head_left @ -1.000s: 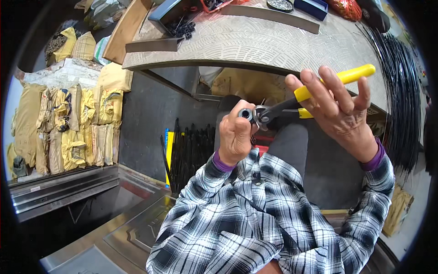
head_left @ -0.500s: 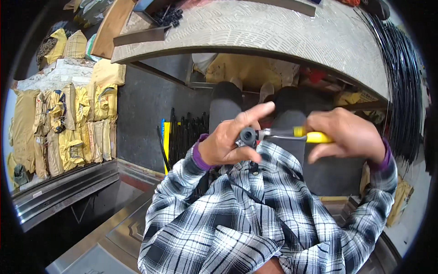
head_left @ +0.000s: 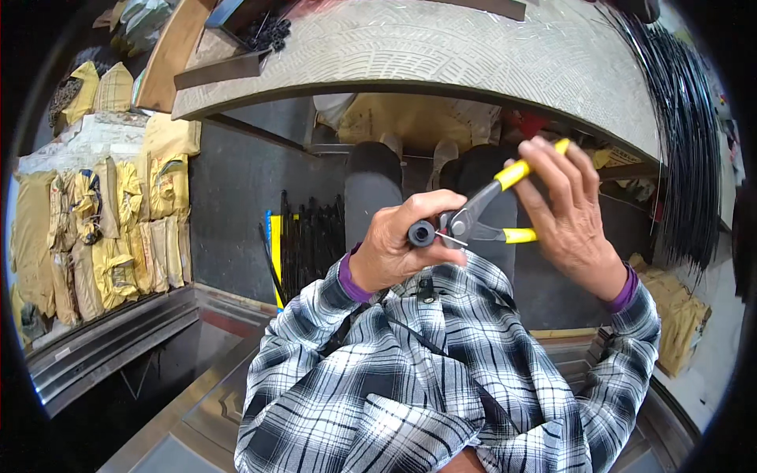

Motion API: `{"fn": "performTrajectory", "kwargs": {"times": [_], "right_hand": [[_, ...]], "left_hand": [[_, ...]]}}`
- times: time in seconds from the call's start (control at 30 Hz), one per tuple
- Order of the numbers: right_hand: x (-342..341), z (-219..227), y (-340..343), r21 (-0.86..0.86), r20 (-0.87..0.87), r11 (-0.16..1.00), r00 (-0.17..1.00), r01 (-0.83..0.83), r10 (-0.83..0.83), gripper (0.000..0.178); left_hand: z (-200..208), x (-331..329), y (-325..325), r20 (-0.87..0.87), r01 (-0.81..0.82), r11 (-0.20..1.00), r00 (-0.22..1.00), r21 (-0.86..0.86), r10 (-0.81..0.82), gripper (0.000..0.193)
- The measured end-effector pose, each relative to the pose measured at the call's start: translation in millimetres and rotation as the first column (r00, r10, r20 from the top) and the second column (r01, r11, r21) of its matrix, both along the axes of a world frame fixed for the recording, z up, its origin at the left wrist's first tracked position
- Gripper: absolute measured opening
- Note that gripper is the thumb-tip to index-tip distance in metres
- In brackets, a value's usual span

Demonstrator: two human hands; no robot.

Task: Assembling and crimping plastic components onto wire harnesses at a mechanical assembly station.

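My left hand (head_left: 386, 246) is closed around a black tube (head_left: 421, 233), whose round hollow end faces up. Just right of that end lies the head of a pair of pliers (head_left: 478, 209) with yellow handle grips, close by my left thumb and fingertips. Spread apart, the handles reach toward my right hand (head_left: 574, 221). Its fingers lie over the upper grip while the lower grip points at the palm. A thin pale strip (head_left: 453, 238) sticks out beside the jaws; whether they bite on it I cannot tell.
Ahead stands a pale textured worktable (head_left: 441, 47). Long black strands (head_left: 690, 150) hang over its right end. Several black rods (head_left: 311, 244) stand at my left beside a yellow strip. Wrapped yellow-brown packages (head_left: 102, 229) lie at far left; a cardboard package (head_left: 674, 319) is at right.
The plier handles, close together before, are now spread wide. My right hand has turned upward with its fingers straighter. The left hand keeps hold of the tube, and the whole view has shifted slightly.
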State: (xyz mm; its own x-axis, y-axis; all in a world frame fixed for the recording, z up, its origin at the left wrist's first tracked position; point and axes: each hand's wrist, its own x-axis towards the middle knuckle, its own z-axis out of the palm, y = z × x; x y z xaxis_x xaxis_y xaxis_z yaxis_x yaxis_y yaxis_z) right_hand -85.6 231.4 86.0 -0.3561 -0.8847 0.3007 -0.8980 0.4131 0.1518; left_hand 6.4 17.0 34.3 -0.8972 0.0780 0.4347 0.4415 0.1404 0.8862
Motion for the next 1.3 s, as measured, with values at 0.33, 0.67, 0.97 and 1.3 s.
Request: {"fn": "performTrajectory", "kwargs": {"times": [0.33,0.67,0.97,1.3], "right_hand": [[-17,11,13,0.188,0.872,0.974,-0.435,-0.128,-0.225,0.043],[7,11,12,-0.054,0.485,0.985,0.858,-0.164,0.170,0.057],[-7,5,12,-0.258,0.841,0.950,0.443,-0.173,0.309,0.066],[-1,6,-13,-0.014,0.266,0.995,0.959,-0.095,0.096,0.038]], "left_hand": [[4,-5,-13,0.040,0.364,0.931,0.930,0.005,-0.364,0.058],[-3,-2,-18,0.093,0.269,0.958,0.956,0.096,-0.278,0.059],[-4,2,-21,0.115,0.290,0.956,0.949,0.049,-0.293,0.058],[-8,4,-5,0.194,0.006,0.997,0.981,0.075,-0.020,0.061]]}}
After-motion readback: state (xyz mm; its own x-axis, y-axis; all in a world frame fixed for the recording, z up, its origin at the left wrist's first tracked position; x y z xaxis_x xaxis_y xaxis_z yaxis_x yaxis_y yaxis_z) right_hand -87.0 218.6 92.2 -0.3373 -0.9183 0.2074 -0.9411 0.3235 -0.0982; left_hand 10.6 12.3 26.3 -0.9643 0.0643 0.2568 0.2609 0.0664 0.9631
